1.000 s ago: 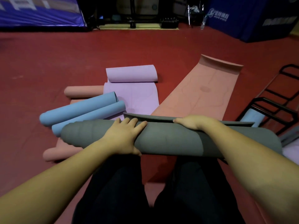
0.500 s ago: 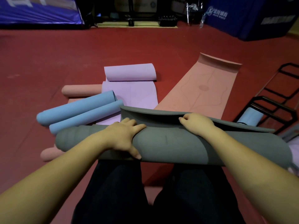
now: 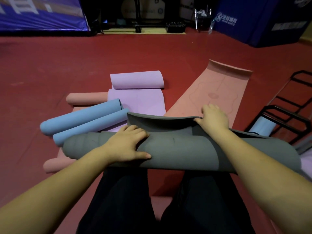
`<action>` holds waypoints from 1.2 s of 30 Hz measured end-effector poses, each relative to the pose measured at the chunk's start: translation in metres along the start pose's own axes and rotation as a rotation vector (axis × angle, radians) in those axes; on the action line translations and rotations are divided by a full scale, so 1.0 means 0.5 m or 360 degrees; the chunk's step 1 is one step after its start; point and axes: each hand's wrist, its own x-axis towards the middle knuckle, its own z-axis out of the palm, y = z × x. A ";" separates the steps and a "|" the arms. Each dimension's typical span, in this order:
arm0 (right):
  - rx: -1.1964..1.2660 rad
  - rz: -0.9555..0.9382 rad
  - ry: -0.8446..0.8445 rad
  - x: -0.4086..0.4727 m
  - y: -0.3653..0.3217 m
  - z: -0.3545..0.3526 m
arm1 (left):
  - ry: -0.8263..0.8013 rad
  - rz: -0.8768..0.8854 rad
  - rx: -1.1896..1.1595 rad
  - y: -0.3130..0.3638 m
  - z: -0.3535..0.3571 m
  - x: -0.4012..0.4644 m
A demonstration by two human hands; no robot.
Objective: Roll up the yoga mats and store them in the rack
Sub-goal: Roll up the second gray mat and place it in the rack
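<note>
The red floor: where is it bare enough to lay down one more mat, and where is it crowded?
The red floor is bare beyond the lilac mat, toward the blue banners, and left of the blue rolls. It is crowded ahead: lilac, pink and blue mats overlap, and the black rack stands at the right.

Right hand [image 3: 213, 117] lifted grey mat [image 3: 177, 149] flap higher.

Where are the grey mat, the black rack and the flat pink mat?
grey mat [image 3: 182, 152], head view, middle of the rolled body.
black rack [image 3: 285, 115], head view, upper front bar.
flat pink mat [image 3: 217, 88], head view, bare top surface.
</note>
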 end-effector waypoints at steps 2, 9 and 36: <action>0.0020 -0.0174 -0.0040 0.016 0.004 0.012 | 0.0120 -0.0104 0.0165 0.011 0.017 -0.012; 0.0173 -0.0207 -0.0342 0.017 -0.010 0.031 | 0.0217 -0.0492 0.0099 0.036 0.036 0.022; 0.0101 -0.0174 -0.0063 -0.119 -0.018 0.078 | 0.0414 -0.0663 0.0221 -0.014 0.062 0.101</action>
